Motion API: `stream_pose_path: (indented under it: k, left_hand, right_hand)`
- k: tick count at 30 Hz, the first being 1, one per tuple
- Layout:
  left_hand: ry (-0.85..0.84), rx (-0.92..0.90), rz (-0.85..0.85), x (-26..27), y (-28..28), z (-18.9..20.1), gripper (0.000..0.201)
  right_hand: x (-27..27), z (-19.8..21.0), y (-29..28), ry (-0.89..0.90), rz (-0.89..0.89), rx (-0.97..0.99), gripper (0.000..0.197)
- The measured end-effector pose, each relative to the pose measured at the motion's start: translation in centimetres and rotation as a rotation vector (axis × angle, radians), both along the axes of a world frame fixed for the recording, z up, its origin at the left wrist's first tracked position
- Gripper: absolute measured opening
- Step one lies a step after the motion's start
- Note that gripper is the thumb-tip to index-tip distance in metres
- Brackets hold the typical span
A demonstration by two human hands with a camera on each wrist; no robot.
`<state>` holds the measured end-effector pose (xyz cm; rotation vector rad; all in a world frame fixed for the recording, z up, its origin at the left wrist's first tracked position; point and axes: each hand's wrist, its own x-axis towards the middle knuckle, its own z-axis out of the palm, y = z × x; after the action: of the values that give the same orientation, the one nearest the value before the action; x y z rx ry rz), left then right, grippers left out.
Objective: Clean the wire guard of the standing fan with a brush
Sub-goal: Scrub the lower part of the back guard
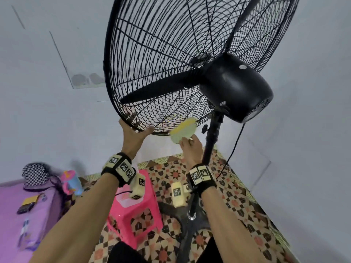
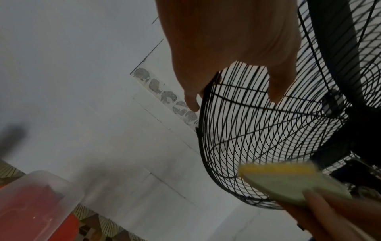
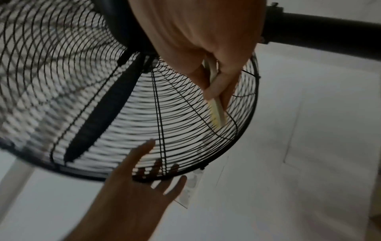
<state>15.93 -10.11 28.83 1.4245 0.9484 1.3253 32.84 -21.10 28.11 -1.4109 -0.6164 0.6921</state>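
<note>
The black wire guard of the standing fan tilts above me, a black blade inside it. My left hand grips the guard's bottom rim, thumb on the near side and fingers curled over the far side. My right hand pinches a pale green brush with yellow bristles, which lie against the lower wires of the guard beside the pole. In the left wrist view, my left hand hooks the guard, with the brush below. In the right wrist view, my right hand presses the brush on the guard; the left hand holds the rim.
The fan's motor housing and pole stand right of my right hand, with a black cord hanging down. A pink stool stands on the patterned floor below. A purple bed is at the left. White walls surround the fan.
</note>
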Motion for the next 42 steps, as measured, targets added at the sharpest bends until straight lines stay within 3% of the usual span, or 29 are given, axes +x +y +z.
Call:
stream_pose_path:
  k: [3,6,8,11,13,16,18,22,27,30,33,37,39,42]
  left_hand:
    - [-0.002,-0.013,0.061,0.7,0.5,-0.3,0.125]
    - [0.059,0.019,0.065,0.8,0.8,-0.1,0.097]
    - [0.081,0.035,0.066,0.9,0.9,-0.1,0.092]
    - [0.103,0.016,0.085,0.7,0.8,-0.2,0.113]
    - [0.126,-0.014,0.095,0.4,0.9,-0.3,0.125]
    - [0.146,-0.030,0.085,0.2,0.9,-0.6,0.132]
    - [0.151,-0.031,0.081,0.3,0.8,-0.6,0.135]
    - [0.146,-0.029,0.090,0.6,0.3,-0.2,0.123]
    - [0.133,0.024,0.104,0.8,-0.1,0.1,0.111]
    - [0.163,0.045,0.104,0.9,-0.2,0.3,0.106]
    - [0.161,0.028,0.089,0.7,0.3,0.6,0.114]
    - [0.176,0.017,0.092,0.5,1.0,0.9,0.124]
    - [0.182,-0.012,0.082,0.4,1.2,0.6,0.138]
    - [0.182,-0.024,0.063,0.1,0.8,0.8,0.155]
  right_hand:
    - [-0.7,1.2,0.0,-0.068,0.142,0.018,0.024]
    - [-0.3,1.5,-1.3,-0.017,0.262,0.080,0.026]
    - [0.9,0.8,-1.0,0.010,0.151,0.058,0.019]
    - [1.3,0.7,0.3,-0.012,0.037,0.012,0.009]
    - [0.8,1.0,0.4,-0.058,0.122,0.020,0.015]
    - [0.9,1.8,-0.8,0.048,0.272,0.093,0.023]
    - [2.0,1.6,-1.0,0.085,0.217,0.094,0.027]
    - [1.8,1.5,0.1,0.042,0.046,0.034,0.022]
    - [1.2,3.0,-1.4,0.071,0.286,0.098,0.027]
    - [3.3,3.1,-1.7,0.087,0.144,0.115,0.027]
    - [3.7,3.7,-0.3,0.055,0.037,0.099,0.028]
    - [2.9,5.4,-0.3,0.068,0.191,0.131,0.026]
    - [3.4,5.1,-0.8,0.081,0.212,0.149,0.024]
    - [4.4,4.0,-0.4,0.145,0.059,0.160,0.019]
